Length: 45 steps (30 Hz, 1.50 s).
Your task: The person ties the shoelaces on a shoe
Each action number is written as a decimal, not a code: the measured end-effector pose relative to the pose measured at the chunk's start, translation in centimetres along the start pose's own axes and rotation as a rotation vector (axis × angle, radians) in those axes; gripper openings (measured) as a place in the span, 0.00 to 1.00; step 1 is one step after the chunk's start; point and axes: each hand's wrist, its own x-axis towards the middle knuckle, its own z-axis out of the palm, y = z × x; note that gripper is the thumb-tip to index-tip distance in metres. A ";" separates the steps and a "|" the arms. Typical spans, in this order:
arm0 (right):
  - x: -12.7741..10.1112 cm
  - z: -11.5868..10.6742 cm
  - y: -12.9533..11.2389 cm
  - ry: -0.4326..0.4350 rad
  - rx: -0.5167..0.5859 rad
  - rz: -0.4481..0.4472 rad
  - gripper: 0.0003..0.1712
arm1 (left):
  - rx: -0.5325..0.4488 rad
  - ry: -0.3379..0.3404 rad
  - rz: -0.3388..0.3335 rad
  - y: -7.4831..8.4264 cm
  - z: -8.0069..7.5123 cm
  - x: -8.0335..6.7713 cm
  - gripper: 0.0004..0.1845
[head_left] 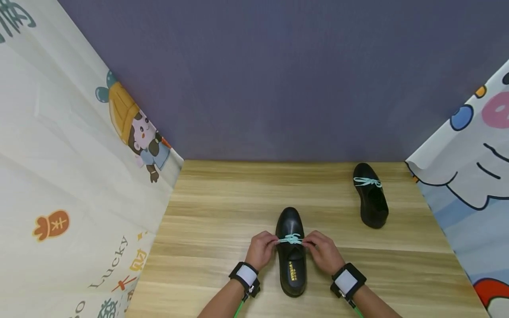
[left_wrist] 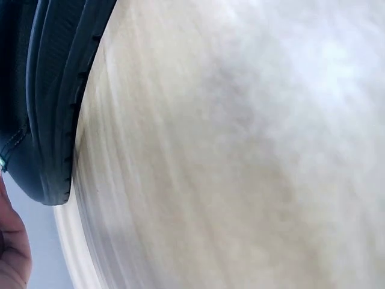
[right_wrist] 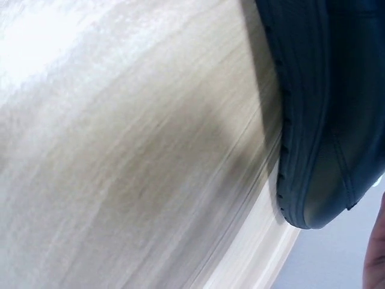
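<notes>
Left hand curling its fingers, pinching the left end of the mint lace. Right hand curling likewise, pinching the lace's right end. Black shoe lying between both hands on the wooden surface, long axis running away from the person, toe pointing to the far wall. Second black shoe sitting well apart, farther right, laces tied.

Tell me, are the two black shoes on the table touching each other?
Apart. The head view shows bare wooden table between the near shoe, whose lace both hands pinch, and the far shoe.
</notes>
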 end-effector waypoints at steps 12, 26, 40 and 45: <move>-0.7 -0.2 0.7 -0.013 -0.002 -0.038 0.05 | 0.044 0.054 -0.053 -0.4 0.2 -0.6 0.04; -1.2 -0.2 0.9 -0.006 -0.028 -0.033 0.08 | 0.042 0.085 -0.043 -0.3 0.1 -0.8 0.05; -0.8 -2.8 1.0 0.005 -0.148 0.159 0.17 | 0.009 -0.063 -0.249 1.2 -0.8 -0.4 0.19; -1.1 -2.6 1.0 0.002 -0.123 0.163 0.21 | 0.125 -0.238 -0.261 4.3 -0.1 -0.3 0.38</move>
